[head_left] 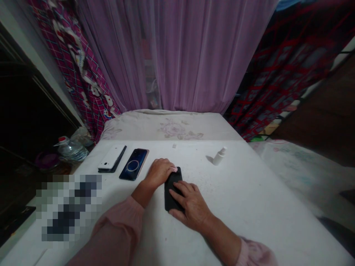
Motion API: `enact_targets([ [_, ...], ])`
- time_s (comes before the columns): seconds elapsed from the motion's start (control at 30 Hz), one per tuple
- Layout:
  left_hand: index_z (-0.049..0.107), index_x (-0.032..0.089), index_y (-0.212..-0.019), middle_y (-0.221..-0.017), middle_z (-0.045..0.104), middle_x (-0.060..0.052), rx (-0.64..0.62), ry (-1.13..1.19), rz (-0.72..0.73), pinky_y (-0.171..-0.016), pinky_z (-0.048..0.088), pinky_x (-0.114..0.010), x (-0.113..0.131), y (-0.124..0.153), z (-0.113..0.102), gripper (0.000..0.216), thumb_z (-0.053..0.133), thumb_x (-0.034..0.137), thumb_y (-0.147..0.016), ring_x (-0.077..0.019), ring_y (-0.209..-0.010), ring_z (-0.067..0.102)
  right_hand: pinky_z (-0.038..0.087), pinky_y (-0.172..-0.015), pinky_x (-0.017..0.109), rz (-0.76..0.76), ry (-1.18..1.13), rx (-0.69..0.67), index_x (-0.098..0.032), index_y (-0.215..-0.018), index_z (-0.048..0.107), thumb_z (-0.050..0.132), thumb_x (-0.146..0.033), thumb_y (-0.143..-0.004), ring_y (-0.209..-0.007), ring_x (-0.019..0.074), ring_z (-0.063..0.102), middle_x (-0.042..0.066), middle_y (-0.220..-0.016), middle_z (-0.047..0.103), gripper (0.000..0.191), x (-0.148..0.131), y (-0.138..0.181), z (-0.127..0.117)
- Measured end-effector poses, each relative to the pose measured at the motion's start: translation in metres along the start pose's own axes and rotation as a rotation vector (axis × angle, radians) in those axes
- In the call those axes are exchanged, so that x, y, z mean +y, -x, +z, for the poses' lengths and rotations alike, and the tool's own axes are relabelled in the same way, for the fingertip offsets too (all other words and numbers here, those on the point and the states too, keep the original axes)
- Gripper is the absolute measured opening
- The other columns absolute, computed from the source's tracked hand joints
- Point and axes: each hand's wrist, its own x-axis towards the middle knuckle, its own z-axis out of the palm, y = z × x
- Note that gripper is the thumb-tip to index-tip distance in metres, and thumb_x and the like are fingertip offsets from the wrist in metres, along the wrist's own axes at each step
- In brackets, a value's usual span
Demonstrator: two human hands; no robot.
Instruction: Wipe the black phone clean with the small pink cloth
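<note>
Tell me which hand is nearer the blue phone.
Left. The left hand lies just right of the blue phone, touching the black phone; the right hand lies farther right, across that black phone.

A black phone [171,181], seemingly face-down, lies flat, partly covered.

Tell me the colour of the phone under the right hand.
The phone is black, best seen in the head view.

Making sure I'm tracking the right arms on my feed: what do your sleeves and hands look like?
Both arms wear loose, pale pink long sleeves, the left sleeve and the right sleeve, with soft, gathered cuffs. The left hand and right hand are bare, with no gloves. One nail on the left hand looks painted pink.
</note>
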Motion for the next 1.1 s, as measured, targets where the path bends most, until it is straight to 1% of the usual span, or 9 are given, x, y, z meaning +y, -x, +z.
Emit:
enact_targets([
  [0.17,0.074,0.028,-0.092,-0.096,0.073,-0.002,-0.054,-0.002,0.025,-0.085,0.041,-0.034,0.001,-0.002,-0.006,0.021,0.056,0.038,-0.093,-0.0211,-0.094,0.063,0.035,-0.099,0.051,0.001,-0.021,-0.008,-0.024,-0.132,0.059,0.067,-0.052,-0.082,-0.127,0.0343,0.045,0.014,-0.139,0.055,0.058,0.0,0.0,0.0],
  [0.37,0.074,0.023,-0.097,-0.097,0.071,-0.008,-0.011,-0.036,-0.059,-0.083,0.042,-0.037,0.006,-0.019,0.004,0.029,0.049,0.036,-0.097,-0.024,-0.094,0.063,0.036,-0.098,0.052,-0.007,-0.013,-0.015,-0.023,-0.132,0.059,0.067,-0.054,-0.082,-0.126,0.0349,0.046,0.015,-0.138,0.055,0.059,0.001,0.0,0.0],
  [0.47,0.074,0.025,-0.098,-0.099,0.071,-0.006,-0.021,-0.026,-0.017,-0.086,0.041,-0.036,0.006,-0.016,0.005,0.026,0.051,0.036,-0.096,-0.0228,-0.096,0.062,0.037,-0.097,0.053,-0.009,-0.007,0.001,-0.023,-0.132,0.059,0.067,-0.054,-0.082,-0.126,0.0357,0.047,0.015,-0.139,0.055,0.059,0.001,0.0,0.0],
  [0.6,0.074,0.03,-0.101,-0.102,0.071,-0.002,-0.052,-0.001,0.058,-0.088,0.04,-0.033,0.008,-0.002,0.003,0.023,0.053,0.035,-0.096,-0.0198,-0.097,0.061,0.041,-0.095,0.053,-0.045,0.003,0.042,-0.021,-0.13,0.06,0.068,-0.053,-0.083,-0.125,0.0367,0.05,0.015,-0.138,0.057,0.058,0.001,0.0,0.004],
  [0.67,0.074,0.03,-0.1,-0.101,0.071,-0.002,-0.062,0.005,0.07,-0.087,0.04,-0.033,0.009,0.004,0.002,0.022,0.053,0.035,-0.096,-0.0196,-0.096,0.061,0.045,-0.093,0.052,-0.082,0.013,0.084,-0.02,-0.126,0.063,0.069,-0.05,-0.083,-0.123,0.0364,0.053,0.015,-0.134,0.06,0.053,0.001,0.002,0.007],
  [0.73,0.074,0.029,-0.098,-0.101,0.072,-0.002,-0.063,0.008,0.066,-0.087,0.04,-0.033,0.011,0.006,0.002,0.022,0.053,0.035,-0.096,-0.0197,-0.096,0.062,0.05,-0.09,0.049,-0.115,0.022,0.145,-0.019,-0.119,0.067,0.07,-0.044,-0.084,-0.119,0.0347,0.057,0.014,-0.127,0.065,0.043,0.001,0.006,0.011],
  [0.9,0.074,0.027,-0.097,-0.101,0.073,-0.002,-0.053,0.005,0.012,-0.086,0.041,-0.032,0.015,-0.002,0.001,0.024,0.053,0.039,-0.096,-0.0198,-0.096,0.064,0.057,-0.087,0.042,-0.119,0.041,0.28,-0.018,-0.106,0.073,0.067,-0.027,-0.086,-0.106,0.0285,0.066,0.012,-0.113,0.072,0.023,0.009,0.024,0.014],
  [1.0,0.074,0.025,-0.097,-0.097,0.073,-0.004,-0.045,-0.016,-0.049,-0.083,0.042,-0.032,0.02,-0.01,0.001,0.025,0.053,0.04,-0.095,-0.0204,-0.093,0.065,0.058,-0.087,0.038,-0.115,0.058,0.32,-0.019,-0.104,0.075,0.063,-0.02,-0.088,-0.105,0.0261,0.067,0.01,-0.111,0.073,0.02,0.013,0.03,0.013],
  [1.1,0.073,0.022,-0.098,-0.096,0.072,-0.007,-0.028,-0.048,-0.112,-0.08,0.043,-0.033,0.025,-0.017,0.002,0.027,0.052,0.038,-0.095,-0.0222,-0.09,0.066,0.059,-0.086,0.037,-0.119,0.058,0.342,-0.02,-0.103,0.076,0.062,-0.019,-0.088,-0.104,0.0255,0.068,0.01,-0.109,0.074,0.02,0.014,0.029,0.013],
])
